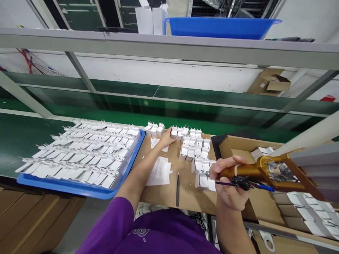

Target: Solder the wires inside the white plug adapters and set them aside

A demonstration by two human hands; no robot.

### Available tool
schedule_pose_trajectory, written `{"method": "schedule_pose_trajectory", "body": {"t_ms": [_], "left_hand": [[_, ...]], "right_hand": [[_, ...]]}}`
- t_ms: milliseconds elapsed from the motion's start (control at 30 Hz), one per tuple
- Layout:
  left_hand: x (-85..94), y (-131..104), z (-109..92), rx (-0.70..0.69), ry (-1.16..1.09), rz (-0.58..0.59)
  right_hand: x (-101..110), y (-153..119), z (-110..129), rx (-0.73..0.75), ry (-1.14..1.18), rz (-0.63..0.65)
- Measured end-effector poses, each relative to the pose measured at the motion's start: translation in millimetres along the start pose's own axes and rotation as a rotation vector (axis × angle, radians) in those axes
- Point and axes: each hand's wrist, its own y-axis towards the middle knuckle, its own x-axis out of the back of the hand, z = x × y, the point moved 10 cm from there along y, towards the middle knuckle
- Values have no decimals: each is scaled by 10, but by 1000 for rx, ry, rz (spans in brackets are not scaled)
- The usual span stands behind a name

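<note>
My left hand [166, 138] reaches to the back of the brown cardboard sheet [164, 195]. Its thumb and fingers close round the left end of a short row of small white boxes [180, 132] with raised flaps. In my right hand [229, 185] is a gold-coloured gun-like tool [243, 171] with a narrow tip pointing left. That tip hovers by the front white boxes [203, 180]; contact cannot be made out. Dark, stringy residue clings to the tool. Black tweezers [178, 190] lie between my arms, right of a white paper sheet [160, 171].
A blue tray [127, 176] at the left carries dense rows of white boxes. On the right stands an open carton [238, 143] with more boxes near it. A metal shelf [169, 47] crosses above the bench, bearing a blue basin [217, 28]. A slanted pale post [307, 135] rises at right.
</note>
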Motion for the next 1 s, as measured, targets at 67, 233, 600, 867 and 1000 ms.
{"method": "schedule_pose_trajectory", "body": {"t_ms": [67, 233, 600, 867, 1000], "left_hand": [[60, -3, -5, 13, -19, 9], [418, -410, -135, 41, -36, -13], [-3, -2231, -288, -150, -287, 386], [-154, -2412, -52, -15, -553, 269], [-135, -2405, 101, 88, -732, 171]], "right_hand": [[-5, 9, 15, 10, -12, 3], [16, 38, 31, 21, -21, -25], [61, 49, 20, -1, -10, -116], [3, 62, 46, 29, 45, -74], [-15, 76, 44, 28, 40, -73]]}}
